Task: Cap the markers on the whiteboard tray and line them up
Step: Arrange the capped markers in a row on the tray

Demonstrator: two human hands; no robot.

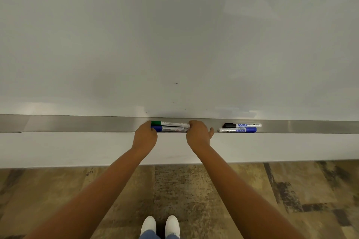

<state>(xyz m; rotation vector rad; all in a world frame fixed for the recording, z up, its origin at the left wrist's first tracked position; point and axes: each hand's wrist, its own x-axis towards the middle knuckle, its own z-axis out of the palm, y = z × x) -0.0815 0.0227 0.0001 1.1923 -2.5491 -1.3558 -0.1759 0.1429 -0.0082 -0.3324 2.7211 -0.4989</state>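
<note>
Head view, hands point(144, 135) point(198, 135) bracketing green marker point(171, 123) and blue marker point(169, 128), marker pair point(240, 127) right.

Markers on tray: 4 — 1 green-capped point(170, 123), 2 blue-capped point(168, 128) point(238, 130), 1 black-capped point(241, 125). Hands: 2 point(144, 135) point(198, 134). Shoes: 2 point(148, 226) point(172, 226).

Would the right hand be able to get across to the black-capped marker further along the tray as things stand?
Probably yes. The right hand rests at the end of the green marker, and the bare tray between it and the black-capped marker holds nothing. It lies beside a blue marker, both uncovered.
</note>
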